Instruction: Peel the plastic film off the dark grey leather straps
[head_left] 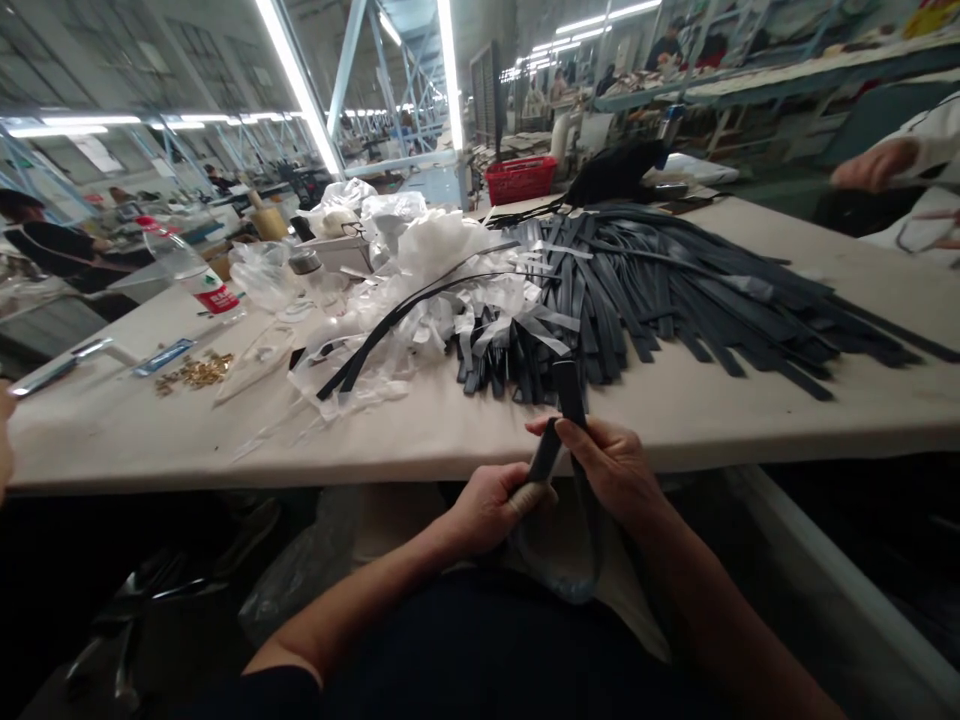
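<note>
Both my hands hold one dark strap (568,392) just below the table's front edge. My left hand (491,508) is closed around its lower part, thumb taped. My right hand (611,468) pinches the strap a little higher, fingers curled over it. The strap's upper end rises over the table edge toward a big pile of dark straps (660,290) spread across the table (862,400). A clear plastic bag (559,565) hangs under my hands over my lap.
Crumpled clear plastic wrappers (420,300) lie left of the pile. Small brass fittings (196,372), a plastic bottle (196,272) and a red basket (520,178) stand farther off. Another person's hand (874,165) shows at the far right; other workers sit at the left.
</note>
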